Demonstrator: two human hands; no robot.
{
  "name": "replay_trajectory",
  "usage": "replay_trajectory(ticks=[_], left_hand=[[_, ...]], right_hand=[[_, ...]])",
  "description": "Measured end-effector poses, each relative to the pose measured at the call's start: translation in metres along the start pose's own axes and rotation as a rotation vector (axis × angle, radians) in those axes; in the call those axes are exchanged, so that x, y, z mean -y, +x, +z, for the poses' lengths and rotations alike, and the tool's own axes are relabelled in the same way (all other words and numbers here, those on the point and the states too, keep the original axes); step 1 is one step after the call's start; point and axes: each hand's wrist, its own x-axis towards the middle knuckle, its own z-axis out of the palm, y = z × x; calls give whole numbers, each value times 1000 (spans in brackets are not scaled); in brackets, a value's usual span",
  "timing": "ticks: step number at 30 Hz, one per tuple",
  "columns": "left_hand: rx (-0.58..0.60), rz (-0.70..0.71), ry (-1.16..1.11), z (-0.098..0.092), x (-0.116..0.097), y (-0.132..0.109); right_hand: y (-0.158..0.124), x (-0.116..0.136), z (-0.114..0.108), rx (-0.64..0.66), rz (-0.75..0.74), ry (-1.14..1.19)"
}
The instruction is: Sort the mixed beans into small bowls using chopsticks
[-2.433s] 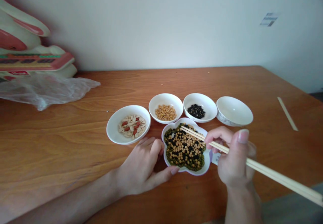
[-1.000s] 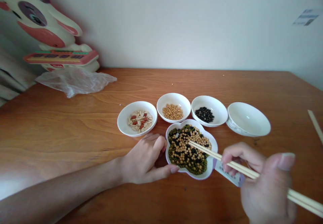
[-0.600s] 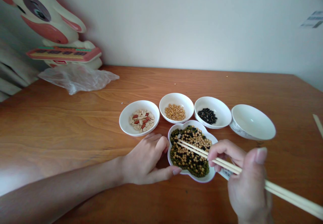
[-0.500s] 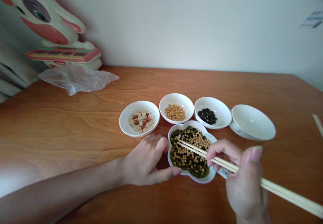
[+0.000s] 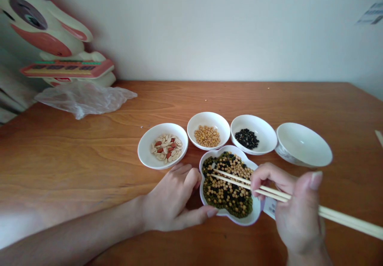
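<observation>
A flower-shaped white dish [image 5: 256, 214] holds mixed green, black and tan beans. My right hand [image 5: 295, 206] grips a pair of wooden chopsticks [image 5: 269, 193], whose slightly parted tips rest over the beans at the dish's left part. Against the dish's left rim lies my left hand [image 5: 176, 200], thumb stretched along the near edge and the other fingers curled. Behind the dish stand a bowl of peanuts [image 5: 166, 148], a bowl of yellow beans [image 5: 207, 135], a bowl of black beans [image 5: 247, 138] and an empty white bowl [image 5: 303, 144].
A cow-shaped toy with a keyboard [image 5: 64, 69] stands at the back left, a crumpled clear plastic bag [image 5: 86, 98] before it. A pale stick [image 5: 379, 137] lies at the right edge of the wooden table [image 5: 74, 146]. A wall rises behind.
The chopstick tips have spread farther apart and shifted slightly. The view has moved a little, so the toy and bag appear farther left. My left hand still rests at the dish.
</observation>
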Motion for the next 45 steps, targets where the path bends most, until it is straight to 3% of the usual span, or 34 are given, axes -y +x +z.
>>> replay_trajectory(ticks=[12, 20, 45], left_hand=[[-8, 6, 0, 1, 0, -1], [-3, 2, 7, 1, -2, -3], [14, -18, 14, -1, -4, -5]], right_hand=[[-3, -9, 9, -79, 41, -18], [-18, 0, 11, -166, 61, -26], [-10, -1, 20, -154, -15, -77]])
